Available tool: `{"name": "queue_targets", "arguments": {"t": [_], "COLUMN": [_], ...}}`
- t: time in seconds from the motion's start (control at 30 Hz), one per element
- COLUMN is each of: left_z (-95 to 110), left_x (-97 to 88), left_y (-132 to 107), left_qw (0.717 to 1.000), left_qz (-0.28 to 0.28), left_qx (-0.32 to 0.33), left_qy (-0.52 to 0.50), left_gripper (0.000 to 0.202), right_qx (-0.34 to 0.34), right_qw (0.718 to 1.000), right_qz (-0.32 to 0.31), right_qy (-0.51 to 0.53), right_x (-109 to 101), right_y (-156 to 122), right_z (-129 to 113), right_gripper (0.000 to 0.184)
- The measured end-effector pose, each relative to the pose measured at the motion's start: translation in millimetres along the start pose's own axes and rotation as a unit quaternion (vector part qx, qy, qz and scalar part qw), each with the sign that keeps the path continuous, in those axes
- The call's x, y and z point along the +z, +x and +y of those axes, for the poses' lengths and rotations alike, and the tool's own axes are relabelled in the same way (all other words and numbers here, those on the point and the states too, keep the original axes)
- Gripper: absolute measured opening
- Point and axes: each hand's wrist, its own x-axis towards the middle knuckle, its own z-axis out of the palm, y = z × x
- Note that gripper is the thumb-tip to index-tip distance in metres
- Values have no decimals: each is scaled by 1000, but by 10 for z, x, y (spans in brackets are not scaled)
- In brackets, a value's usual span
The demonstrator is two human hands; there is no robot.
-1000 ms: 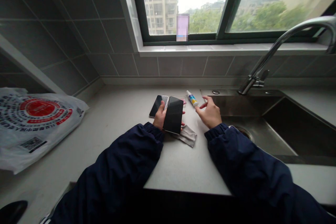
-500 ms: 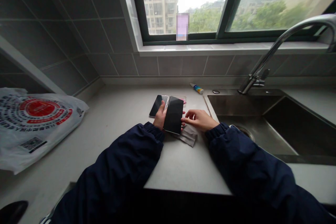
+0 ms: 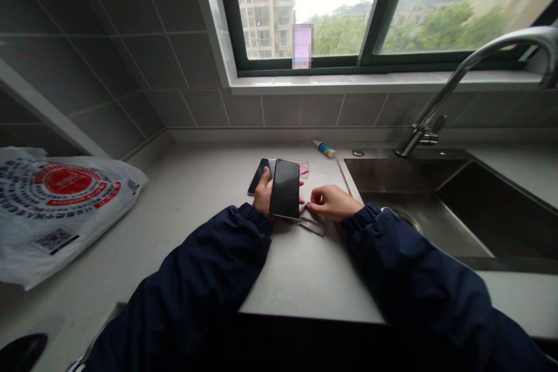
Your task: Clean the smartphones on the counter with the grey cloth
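Note:
My left hand (image 3: 263, 198) grips a black smartphone (image 3: 285, 189), which is tilted up with its dark screen facing me. Partly behind it, a second black phone (image 3: 260, 176) lies on the counter. My right hand (image 3: 335, 203) reaches left, its fingertips pinching the edge of a grey cloth (image 3: 312, 222). That cloth is bunched under the held phone's lower edge. A small white, blue and yellow tube (image 3: 324, 149) lies toward the wall, beyond my right hand. A pink packet (image 3: 303, 170) shows behind the held phone.
A stainless steel double sink (image 3: 405, 177) with a tall curved faucet (image 3: 453, 90) lies right of my hands. A white and red printed plastic bag (image 3: 56, 203) rests on the pale counter (image 3: 196, 186) at left. Grey wall tiles and a window stand behind.
My right hand has drawn back slightly and now pinches the cloth, which has bunched up. The held phone has turned a little more upright.

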Motion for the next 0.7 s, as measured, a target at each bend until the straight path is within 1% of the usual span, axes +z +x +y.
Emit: {"name": "queue_targets", "arguments": {"t": [0.07, 0.17, 0.23, 0.3, 0.4, 0.5, 0.6, 0.7], "left_z": [-10, -18, -17, -13, -8, -5, 0, 6], "left_x": [-26, -56, -63, -61, -52, -47, -51, -57], "left_y": [10, 20, 21, 19, 15, 15, 14, 8], "left_qw": [1000, 1000, 999, 999, 999, 999, 999, 998], "left_qz": [-6, -22, -32, -39, -49, -46, -42, -58], "left_qx": [1, -2, -8, -11, -11, -11, -15, -29], "left_qy": [-8, -8, -2, 3, 0, -1, 2, -6], "left_gripper": [88, 87, 86, 86, 87, 86, 86, 88], "right_qx": [20, 57, 76, 90, 103, 117, 130, 135], "right_qw": [997, 976, 958, 939, 914, 894, 871, 846], "right_qz": [78, 206, 266, 309, 340, 333, 323, 337], "right_qy": [15, 48, 80, 120, 194, 276, 345, 391], "right_x": [-17, -78, -116, -133, -118, -90, -91, -115], "right_y": [31, 67, 84, 99, 130, 167, 195, 206], "right_z": [28, 75, 110, 147, 193, 216, 230, 261], "right_gripper": [19, 24, 28, 32, 37, 39, 37, 34]}}
